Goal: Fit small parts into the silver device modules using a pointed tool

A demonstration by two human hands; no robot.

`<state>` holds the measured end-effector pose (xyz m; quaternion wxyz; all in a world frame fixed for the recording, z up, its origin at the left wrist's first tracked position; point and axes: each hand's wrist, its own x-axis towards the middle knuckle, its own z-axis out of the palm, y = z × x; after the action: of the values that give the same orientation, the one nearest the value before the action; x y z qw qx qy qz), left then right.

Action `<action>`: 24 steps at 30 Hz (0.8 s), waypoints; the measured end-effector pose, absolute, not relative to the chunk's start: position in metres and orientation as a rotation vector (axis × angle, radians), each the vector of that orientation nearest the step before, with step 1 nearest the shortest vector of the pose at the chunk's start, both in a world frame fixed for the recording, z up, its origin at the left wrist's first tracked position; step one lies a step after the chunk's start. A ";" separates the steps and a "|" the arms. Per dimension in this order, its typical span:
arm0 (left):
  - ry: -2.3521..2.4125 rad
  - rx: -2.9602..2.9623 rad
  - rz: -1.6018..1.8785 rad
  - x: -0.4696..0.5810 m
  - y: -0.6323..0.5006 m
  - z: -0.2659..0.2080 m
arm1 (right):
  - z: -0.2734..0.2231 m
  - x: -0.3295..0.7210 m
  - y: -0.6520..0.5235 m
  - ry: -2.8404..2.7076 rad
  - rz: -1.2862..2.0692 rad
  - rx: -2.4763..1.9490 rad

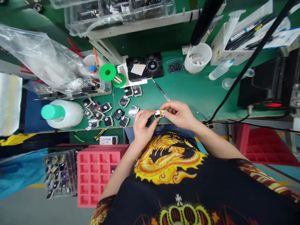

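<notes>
Close to the bench's front edge, my left hand point(144, 124) grips an opened smartwatch case point(158, 114) between thumb and fingers. A yellow flex strip point(163, 111) stands out from its right side, and the fingers of my right hand point(179, 115) are pinched on that strip. The inside of the case is too small to make out in detail. Just left of my left hand lies a bright-faced smartwatch point(133, 111). Beyond my right hand, metal tweezers point(160, 89) rest on the green bench mat point(182, 90). Several more smartwatches point(105, 107) lie loosely grouped to the left.
A green solder spool point(108, 72), a black fixture point(156, 65), a tray of small screws point(175, 65) and a white cup point(198, 57) line the back. A white bottle point(62, 114) stands left. Pink foam trays point(93, 175) sit below. A black cable point(243, 67) crosses the right side.
</notes>
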<state>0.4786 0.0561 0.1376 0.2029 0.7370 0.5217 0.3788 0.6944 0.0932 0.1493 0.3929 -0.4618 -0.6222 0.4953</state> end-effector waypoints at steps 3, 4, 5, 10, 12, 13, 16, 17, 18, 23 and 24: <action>1.456 2.059 1.040 0.478 0.056 0.138 | 0.148 0.695 0.092 -1.657 1.163 -1.183; 1.456 2.059 1.030 0.478 0.055 0.139 | 0.148 0.695 0.092 -1.698 1.123 -1.180; 1.454 2.058 1.020 0.478 0.055 0.139 | 0.149 0.696 0.092 -1.742 1.083 -1.173; 1.426 2.067 1.013 0.483 0.055 0.141 | 0.148 0.697 0.092 -1.901 0.949 -1.139; 1.435 2.122 1.012 0.488 0.057 0.139 | 0.147 0.697 0.092 -1.904 0.953 -1.155; 1.450 2.159 1.010 0.491 0.058 0.137 | 0.147 0.697 0.092 -1.900 0.958 -1.167; 1.524 2.240 1.003 0.498 0.062 0.132 | 0.146 0.697 0.091 -1.894 0.947 -1.184; 1.539 2.252 1.004 0.500 0.063 0.131 | 0.145 0.697 0.090 -1.898 0.934 -1.182; 1.545 2.256 1.010 0.501 0.063 0.130 | 0.144 0.697 0.090 -1.903 0.918 -1.178; 1.506 2.233 1.053 0.502 0.063 0.131 | 0.142 0.697 0.088 -1.967 0.871 -1.172; 1.503 2.227 1.056 0.502 0.063 0.132 | 0.141 0.697 0.088 -1.980 0.860 -1.182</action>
<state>0.5023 0.0630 0.1315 0.1269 0.7653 0.5164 0.3627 0.6965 0.0878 0.1414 0.3336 -0.4528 -0.7583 0.3295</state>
